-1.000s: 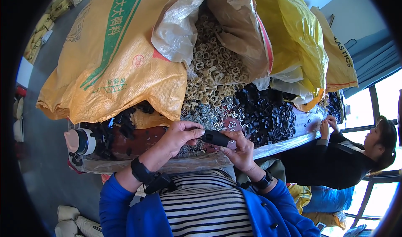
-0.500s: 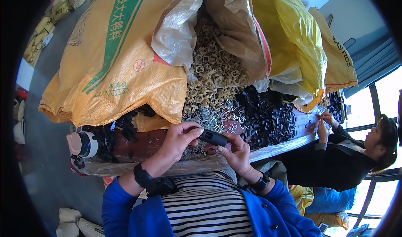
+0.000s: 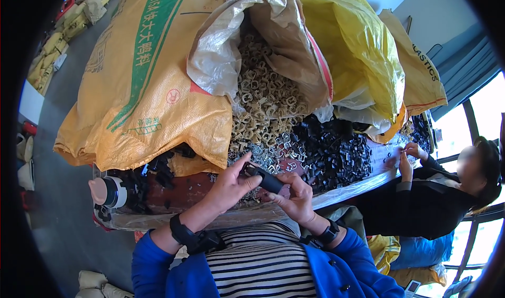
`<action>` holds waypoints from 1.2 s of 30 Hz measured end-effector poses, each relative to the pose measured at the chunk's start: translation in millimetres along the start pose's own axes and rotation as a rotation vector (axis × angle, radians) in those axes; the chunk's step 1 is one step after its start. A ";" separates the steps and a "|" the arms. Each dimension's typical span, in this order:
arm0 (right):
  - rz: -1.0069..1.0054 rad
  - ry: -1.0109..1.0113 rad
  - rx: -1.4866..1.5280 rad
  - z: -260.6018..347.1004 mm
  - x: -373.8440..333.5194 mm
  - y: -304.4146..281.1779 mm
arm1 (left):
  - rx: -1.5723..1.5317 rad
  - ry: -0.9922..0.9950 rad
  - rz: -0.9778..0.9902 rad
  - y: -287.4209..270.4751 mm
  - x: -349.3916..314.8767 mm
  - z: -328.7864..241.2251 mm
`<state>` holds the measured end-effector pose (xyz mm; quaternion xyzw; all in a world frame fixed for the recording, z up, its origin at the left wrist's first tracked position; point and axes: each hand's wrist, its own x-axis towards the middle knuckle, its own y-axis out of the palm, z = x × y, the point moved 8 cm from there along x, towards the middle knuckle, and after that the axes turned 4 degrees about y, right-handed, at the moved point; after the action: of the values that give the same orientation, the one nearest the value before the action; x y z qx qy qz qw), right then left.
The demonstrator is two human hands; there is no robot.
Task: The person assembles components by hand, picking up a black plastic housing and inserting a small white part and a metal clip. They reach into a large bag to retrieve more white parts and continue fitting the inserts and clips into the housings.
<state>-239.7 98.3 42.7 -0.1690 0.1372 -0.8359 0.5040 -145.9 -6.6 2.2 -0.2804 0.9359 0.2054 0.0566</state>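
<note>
A black, tube-like plastic part (image 3: 269,181) is held between both my hands, above the near edge of the worktable. My left hand (image 3: 234,185) grips its left end, thumb on top and index finger extended past it. The fingers of my right hand (image 3: 295,197) close around the other end from the right. Just beyond my hands lies a pile of small silvery metal clips (image 3: 271,149). To its right spreads a heap of small black plastic pieces (image 3: 336,153). Beige ring-shaped plastic parts (image 3: 268,100) spill from an open woven sack (image 3: 210,69) behind.
A large orange sack (image 3: 173,87) covers the left of the table, a yellow sack (image 3: 363,61) the right. A lidded cup (image 3: 110,192) stands at the left corner near more black pieces (image 3: 163,172). At right, a co-worker (image 3: 421,203) holds both hands over the table.
The black part has tilted, its right end now lower and nearer me. My left index finger has stretched out. My view has shifted slightly.
</note>
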 end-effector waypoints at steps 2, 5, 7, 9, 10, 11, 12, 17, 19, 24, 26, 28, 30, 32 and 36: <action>0.111 -0.045 -0.117 6.7 0.9 8.5 | 0.082 0.123 0.083 4.7 0.0 -7.2; 0.126 -0.160 -0.157 26.9 12.4 8.1 | 0.072 0.168 0.135 13.7 0.1 -11.0; 0.136 -0.218 -0.178 37.5 21.4 7.3 | -0.039 0.135 0.151 21.2 1.0 -9.4; 0.325 -0.277 -0.095 46.4 25.0 19.0 | -0.080 0.159 0.160 23.9 1.2 -10.4; 0.420 -0.306 -0.052 49.8 24.1 24.6 | -0.121 0.183 0.167 25.1 1.2 -11.8; 0.419 -0.304 -0.053 49.9 25.7 24.5 | -0.162 0.207 0.173 26.2 1.0 -13.3; 0.425 -0.317 -0.066 50.7 26.1 25.3 | -0.163 0.205 0.174 27.1 1.3 -12.9; 0.434 -0.306 -0.095 52.8 32.0 28.8 | -0.280 0.077 0.100 20.9 4.4 -4.8; 0.429 -0.282 -0.101 51.1 32.3 28.7 | -0.327 0.007 0.109 23.5 5.1 0.4; 0.263 -0.263 -0.152 47.8 31.6 21.4 | -0.409 -0.170 0.180 29.8 4.7 24.7; 0.200 -0.232 -0.123 43.9 30.2 16.7 | -0.516 -0.245 0.200 35.1 3.1 30.4; 0.170 -0.230 -0.104 42.5 28.9 12.5 | -0.570 -0.290 0.213 40.6 0.9 32.4; 0.116 -0.236 -0.064 41.6 27.9 5.1 | -0.530 -0.321 0.137 39.4 -2.6 30.6; 0.084 -0.162 -0.129 31.2 19.9 -18.5 | -0.512 -0.341 0.102 36.0 -4.2 26.2; 0.060 0.387 -0.203 -38.3 -36.3 -107.6 | -0.068 -0.052 -0.039 -31.0 2.7 -7.5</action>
<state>-325.7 181.6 45.9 -0.0512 0.3198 -0.8193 0.4731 -131.1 -34.6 -2.5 -0.2951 0.9209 0.2431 0.0756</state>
